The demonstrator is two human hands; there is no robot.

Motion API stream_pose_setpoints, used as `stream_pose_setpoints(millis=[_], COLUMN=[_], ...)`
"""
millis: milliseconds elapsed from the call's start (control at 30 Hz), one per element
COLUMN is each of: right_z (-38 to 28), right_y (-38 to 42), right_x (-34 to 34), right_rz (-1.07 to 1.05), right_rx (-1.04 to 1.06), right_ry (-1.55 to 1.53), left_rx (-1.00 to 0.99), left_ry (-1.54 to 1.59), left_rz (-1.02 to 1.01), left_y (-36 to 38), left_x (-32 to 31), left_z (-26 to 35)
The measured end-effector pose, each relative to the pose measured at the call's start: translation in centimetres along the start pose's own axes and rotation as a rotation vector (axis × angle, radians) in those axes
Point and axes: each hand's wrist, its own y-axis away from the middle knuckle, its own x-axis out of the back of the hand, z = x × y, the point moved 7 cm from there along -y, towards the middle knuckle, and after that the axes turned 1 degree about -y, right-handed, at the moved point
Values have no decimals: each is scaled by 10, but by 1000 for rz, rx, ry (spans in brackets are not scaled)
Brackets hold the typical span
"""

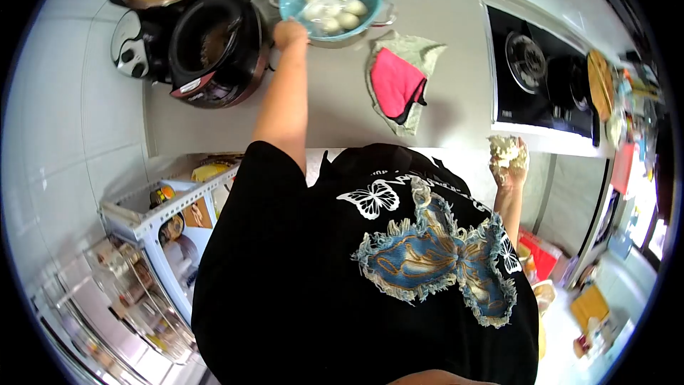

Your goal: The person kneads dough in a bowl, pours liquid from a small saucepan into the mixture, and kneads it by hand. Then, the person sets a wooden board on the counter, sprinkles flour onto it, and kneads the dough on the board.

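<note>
My left hand (290, 33) is closed at the lower left rim of a blue bowl (291, 1) at the top of the counter. Several white round items (347, 20) lie in the bowl under clear plastic. Off to the right, beside the counter's front edge, my right hand (509, 171) holds a clump of pale, crumbly stuff (504, 151), with the fingers curled round it. Between the two hands, a pink cloth (395, 82) lies on a grey-green cloth (429, 53).
An open dark cooker (206, 46) stands at the upper left, beside a black and white appliance (130, 46). A black stove (545, 71) with a dark pot (568, 82) is at the right. Below left is a shelf rack (157, 221) with jars.
</note>
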Motion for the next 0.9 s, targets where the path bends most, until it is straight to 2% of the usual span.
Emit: stream_pose_setpoints(millis=[67, 200, 467, 500, 567, 633, 667, 733, 833, 867, 900], right_z=[-3, -3, -13, -40, -43, -49, -49, -57, -54, -54, -53], right_y=[1, 12, 20, 9, 10, 7, 4, -3, -10, -13, -7], right_x=[6, 19, 17, 32, 35, 49, 53, 61, 70, 74, 60], right_rz=[19, 133, 114, 128, 154, 104, 54, 58, 112, 154, 246], right_rx=[28, 58, 50, 41, 62, 59, 56, 39, 33, 40, 39], right_ry=[-18, -51, -42, -39, -58, -57, -59, -64, -79, -83, -41], left_rx=[57, 68, 156, 158, 134, 71, 36, -281, -973, -886, -907], left_ry=[55, -50, -68, -7, 75, 360, 502, 90, 48, 49, -19], left_rz=[51, 35, 81, 79, 68, 121, 149, 446, 215, -44, -175], left_y=[8, -31, -33, -15, -7, 23, 39, 107, 206, 249, 263], left_x=[15, 12, 26, 8, 12, 26, 34, 39, -31, -53, -88], left_z=[3, -4, 0, -1, 1, 6, 6, 8, 9, 13, 1])
